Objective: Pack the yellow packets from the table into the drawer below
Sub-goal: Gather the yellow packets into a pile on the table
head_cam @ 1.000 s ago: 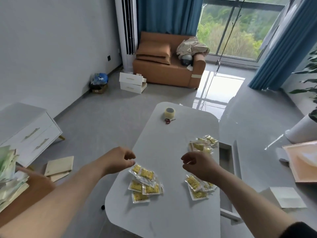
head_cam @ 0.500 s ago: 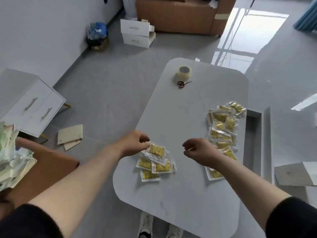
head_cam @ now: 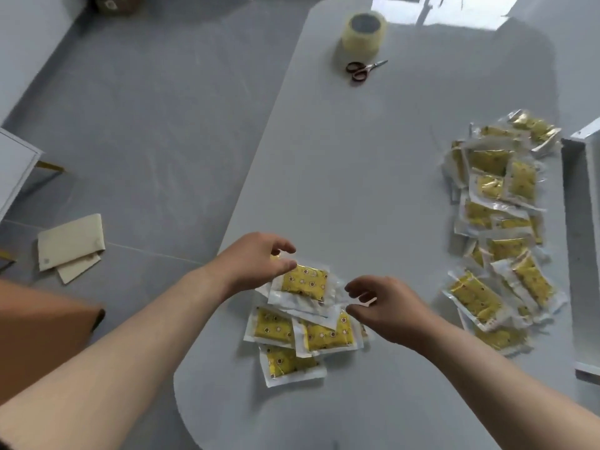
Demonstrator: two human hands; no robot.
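Note:
A small pile of yellow packets point(head_cam: 303, 315) in clear wrappers lies near the front left of the grey table point(head_cam: 373, 190). My left hand point(head_cam: 256, 263) hovers at the pile's upper left corner, fingers loosely curved, thumb touching the top packet's edge. My right hand point(head_cam: 386, 305) is just right of the pile, fingers curved toward it and holding nothing. A larger spread of yellow packets point(head_cam: 500, 228) lies along the table's right side. The open white drawer point(head_cam: 581, 254) sits off the table's right edge, below its level.
A roll of clear tape point(head_cam: 363, 29) and small scissors point(head_cam: 362, 69) lie at the table's far end. On the floor to the left are beige cardboard pieces point(head_cam: 69, 246), a white cabinet corner point(head_cam: 13, 170) and a brown box point(head_cam: 42, 339).
The view has tilted down and closer to the table. Both hands have come nearer the small pile, the left reaching its top packet and the right closing in from the right.

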